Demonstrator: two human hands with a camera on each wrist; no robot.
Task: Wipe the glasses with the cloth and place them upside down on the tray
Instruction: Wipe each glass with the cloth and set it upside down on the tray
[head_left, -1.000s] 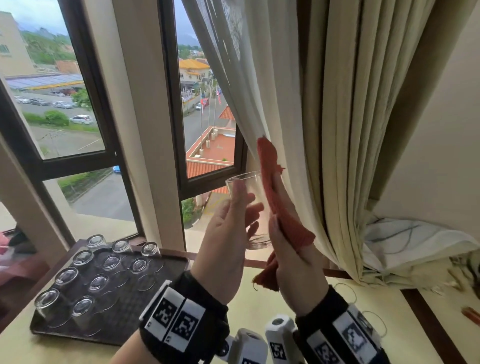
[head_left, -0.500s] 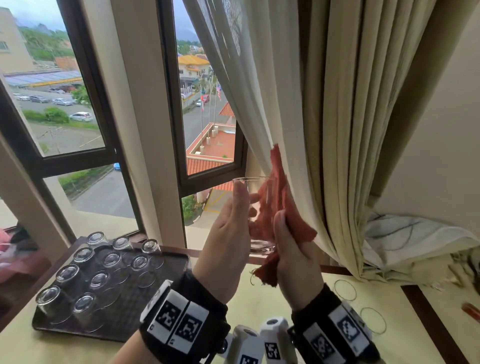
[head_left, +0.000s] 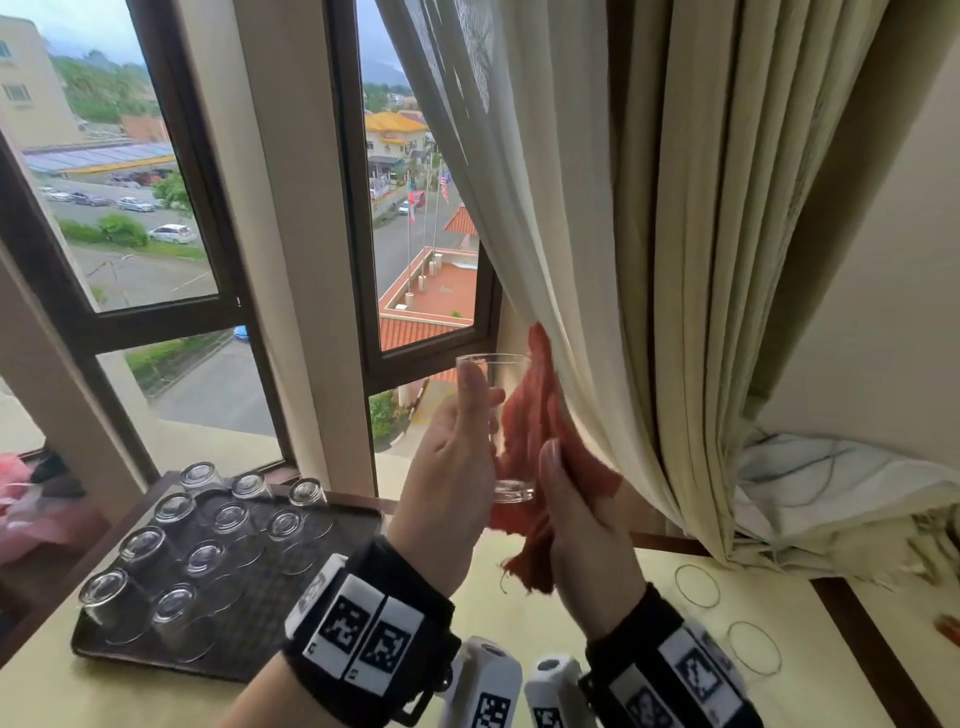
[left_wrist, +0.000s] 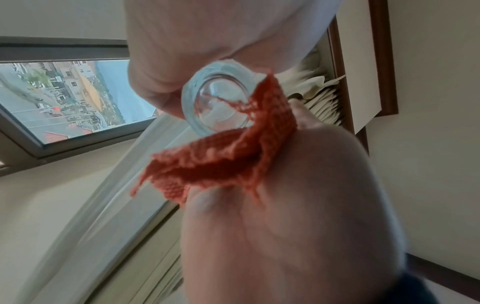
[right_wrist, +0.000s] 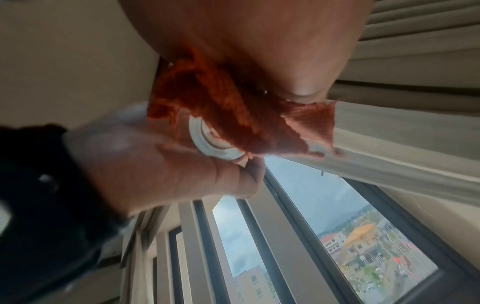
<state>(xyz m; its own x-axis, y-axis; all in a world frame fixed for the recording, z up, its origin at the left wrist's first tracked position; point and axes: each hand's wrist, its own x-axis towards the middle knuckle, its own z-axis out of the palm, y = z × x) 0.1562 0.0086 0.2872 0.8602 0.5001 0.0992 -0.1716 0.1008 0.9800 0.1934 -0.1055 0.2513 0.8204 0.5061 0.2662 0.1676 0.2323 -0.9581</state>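
I hold a clear glass (head_left: 500, 415) upright at chest height in front of the window, my left hand (head_left: 457, 457) wrapped around its side. My right hand (head_left: 576, 514) grips a red knitted cloth (head_left: 535, 431) and presses it against the right side of the glass. From below, the glass base (left_wrist: 218, 102) shows with the cloth (left_wrist: 221, 160) draped beside it, and the cloth (right_wrist: 221, 98) covers part of the base (right_wrist: 210, 142). A dark tray (head_left: 291, 618) at lower left carries several glasses (head_left: 174, 512) upside down.
A cream curtain (head_left: 649, 260) hangs right behind the cloth and touches it. Two upright glasses (head_left: 697, 586) stand on the pale counter at the right, near my right wrist. A window frame (head_left: 358, 234) and sill lie straight ahead.
The cloth has slid from standing above the rim to lying against the glass's right side, and both hands with the glass have shifted slightly in front of the window.
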